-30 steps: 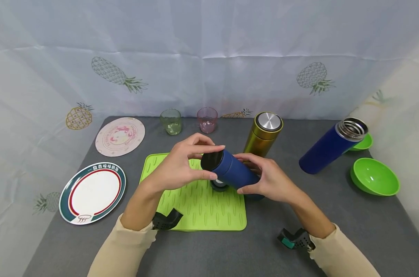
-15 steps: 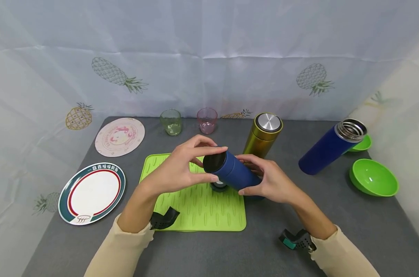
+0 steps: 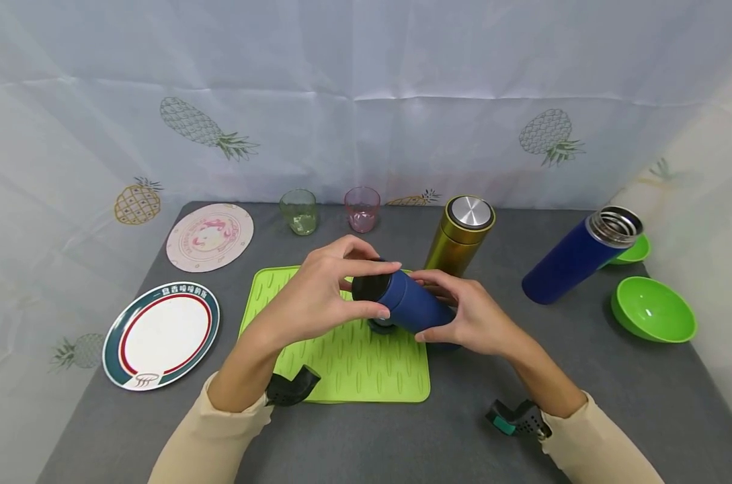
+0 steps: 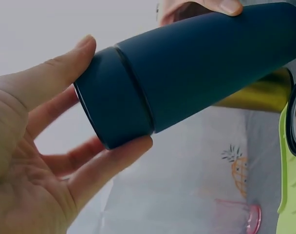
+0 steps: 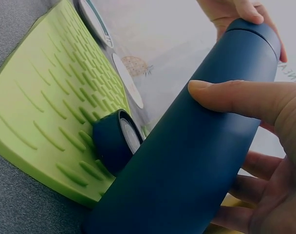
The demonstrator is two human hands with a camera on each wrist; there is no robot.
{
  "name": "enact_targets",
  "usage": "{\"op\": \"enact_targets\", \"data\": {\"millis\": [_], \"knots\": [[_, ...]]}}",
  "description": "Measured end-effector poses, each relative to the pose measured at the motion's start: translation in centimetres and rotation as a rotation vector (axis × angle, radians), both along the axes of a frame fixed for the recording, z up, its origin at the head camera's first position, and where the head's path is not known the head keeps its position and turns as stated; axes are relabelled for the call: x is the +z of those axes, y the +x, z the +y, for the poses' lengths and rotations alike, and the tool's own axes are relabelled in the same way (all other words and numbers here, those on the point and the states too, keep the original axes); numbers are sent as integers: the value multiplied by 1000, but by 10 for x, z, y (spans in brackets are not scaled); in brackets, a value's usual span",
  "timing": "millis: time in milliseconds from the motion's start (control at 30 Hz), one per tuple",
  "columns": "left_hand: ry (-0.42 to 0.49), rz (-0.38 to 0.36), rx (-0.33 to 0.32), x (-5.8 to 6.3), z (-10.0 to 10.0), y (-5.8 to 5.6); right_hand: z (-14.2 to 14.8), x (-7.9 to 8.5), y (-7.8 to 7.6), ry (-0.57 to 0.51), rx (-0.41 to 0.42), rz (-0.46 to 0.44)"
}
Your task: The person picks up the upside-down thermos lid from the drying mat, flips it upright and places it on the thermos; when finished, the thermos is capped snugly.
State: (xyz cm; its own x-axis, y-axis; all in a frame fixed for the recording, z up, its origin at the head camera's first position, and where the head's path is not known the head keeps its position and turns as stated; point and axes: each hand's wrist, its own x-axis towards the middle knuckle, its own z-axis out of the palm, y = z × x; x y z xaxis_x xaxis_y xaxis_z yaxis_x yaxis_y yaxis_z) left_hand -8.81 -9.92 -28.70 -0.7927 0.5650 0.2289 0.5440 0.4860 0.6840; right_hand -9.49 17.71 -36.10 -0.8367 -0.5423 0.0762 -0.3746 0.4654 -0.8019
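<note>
A dark blue thermos [image 3: 423,308] is held at a slant over the green mat, its black-ended cap [image 4: 114,102] pointing up and to the left. My left hand [image 3: 323,292] grips this cap, thumb on one side and fingers on the other. Around the body is my right hand [image 3: 471,312], thumb in front and fingers behind. In the right wrist view, a loose blue lid [image 5: 109,141] lies on the mat beside the thermos, its pale inside showing. Part of that lid is hidden behind the thermos in the head view.
Under the hands lies the lime-green ridged mat [image 3: 353,376]. Behind stand a gold thermos [image 3: 450,249], a green glass [image 3: 299,214] and a pink glass [image 3: 361,210]. An open blue thermos [image 3: 562,259] and green bowls [image 3: 653,309] are right; a plate [image 3: 166,336] and pink round mat [image 3: 210,238] left.
My left fingertips have shifted slightly right and toward me over the cap. The right hand keeps its grip, and the thermos stays at nearly the same slant.
</note>
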Motion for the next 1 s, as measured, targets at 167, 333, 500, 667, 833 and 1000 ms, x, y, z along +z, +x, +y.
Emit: {"op": "enact_targets", "data": {"millis": [167, 333, 500, 667, 833, 1000], "knots": [[16, 105, -101, -2, -3, -3, 0, 0, 2, 1, -1, 23], [70, 154, -184, -5, -5, -8, 1, 0, 3, -11, 7, 39], [115, 155, -217, -11, -6, -14, 3, -1, 2, -16, 16, 38], [138, 101, -187, -16, -3, -15, 6, -3, 1, -24, 10, 40], [189, 17, -165, -18, 2, -13, 13, -5, 6, -48, -5, 43], [251, -57, -168, -19, 1, -13, 29, -5, 15, -140, -14, 16]]}}
